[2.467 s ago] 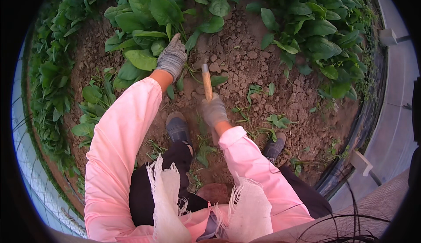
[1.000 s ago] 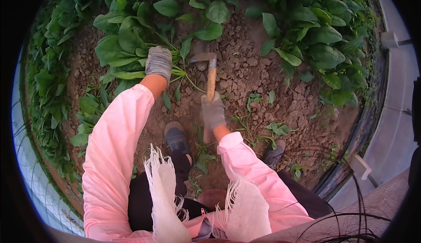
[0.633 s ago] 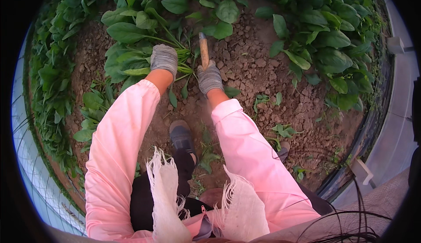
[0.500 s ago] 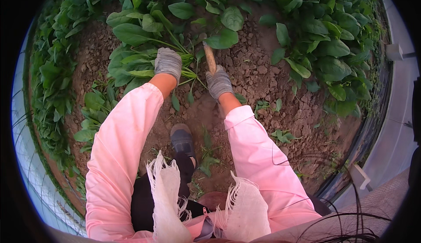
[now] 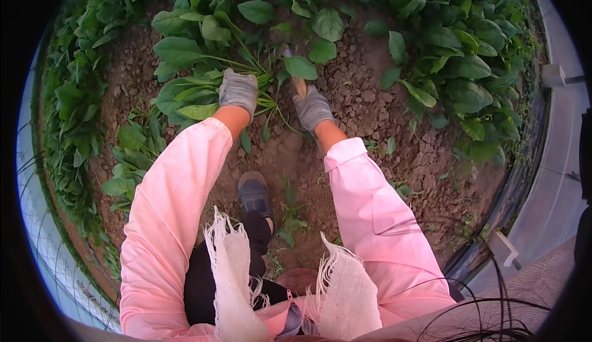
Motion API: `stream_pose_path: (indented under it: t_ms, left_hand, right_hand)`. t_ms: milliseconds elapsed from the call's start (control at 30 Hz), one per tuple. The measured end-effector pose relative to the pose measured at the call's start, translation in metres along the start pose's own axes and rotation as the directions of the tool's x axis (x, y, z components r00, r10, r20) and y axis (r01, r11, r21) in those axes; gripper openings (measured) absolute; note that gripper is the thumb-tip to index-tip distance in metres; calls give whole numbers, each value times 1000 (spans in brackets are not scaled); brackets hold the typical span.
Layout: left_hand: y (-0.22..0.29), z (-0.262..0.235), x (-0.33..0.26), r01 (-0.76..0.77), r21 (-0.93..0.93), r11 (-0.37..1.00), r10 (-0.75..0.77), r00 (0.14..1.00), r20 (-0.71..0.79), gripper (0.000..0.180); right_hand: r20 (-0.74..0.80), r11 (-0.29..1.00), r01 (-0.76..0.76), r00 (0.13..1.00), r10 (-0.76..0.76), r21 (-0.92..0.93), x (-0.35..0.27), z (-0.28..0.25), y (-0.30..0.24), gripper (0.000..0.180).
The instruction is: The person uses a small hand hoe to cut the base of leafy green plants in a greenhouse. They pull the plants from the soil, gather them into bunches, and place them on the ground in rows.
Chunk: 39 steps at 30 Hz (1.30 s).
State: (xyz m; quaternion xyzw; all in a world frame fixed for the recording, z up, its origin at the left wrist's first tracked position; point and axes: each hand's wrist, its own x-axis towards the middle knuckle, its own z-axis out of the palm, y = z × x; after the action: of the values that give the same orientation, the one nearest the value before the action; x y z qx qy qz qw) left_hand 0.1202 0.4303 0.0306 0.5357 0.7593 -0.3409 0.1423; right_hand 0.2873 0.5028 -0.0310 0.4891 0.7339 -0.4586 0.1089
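Note:
My left hand (image 5: pixel 238 91), in a grey knit glove, is closed around the stems of a bunch of spinach (image 5: pixel 179 92). The broad leaves fan out to the left, and cut stem ends poke out on the right side of the fist. My right hand (image 5: pixel 313 109), gloved alike, grips the wooden handle of a small hand tool (image 5: pixel 298 86). A greyish metal part shows at the handle's far end, close to the soil; a spinach leaf (image 5: pixel 300 67) covers part of the tool, and its blade cannot be made out. Rooted spinach plants (image 5: pixel 256 12) stand just beyond both hands.
Dense spinach rows grow at the left (image 5: pixel 74 114) and right (image 5: pixel 465 64). Crumbly brown soil (image 5: pixel 364 95) lies between them, with loose leaves scattered on it. My shoe (image 5: pixel 255 195) is planted near the middle. A pale wall or sheet (image 5: pixel 555 157) edges the right side.
My right hand has shifted slightly right, and the tool's handle now tilts more. The leaf over the tool has moved left and lower. My left hand keeps its hold on the spinach, almost unmoved.

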Motion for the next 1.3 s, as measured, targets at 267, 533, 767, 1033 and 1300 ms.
stream_pose_path:
  t_ms: [267,533,767,1033,1300]
  left_hand:
    - [-4,16,-4,-6,-23,1000,5,999,-37,19]
    - [-7,21,-6,-33,1,999,33,996,-88,21]
    - [-22,42,-6,-14,-52,999,12,999,-35,25]
    - [-31,31,-3,-59,-160,985,50,997,-59,24]
    - [-39,64,-9,4,-214,977,-18,998,-63,27]
  right_hand:
    - [78,998,-55,995,54,12,-14,-5,-12,39]
    - [5,1000,5,1000,-5,30,-15,-5,6,41]
    - [-129,969,15,991,17,247,-17,-13,-4,36]
    - [-79,990,-92,992,101,109,-12,8,-12,40]
    - [144,993,-119,982,119,-9,-57,11,19,40]
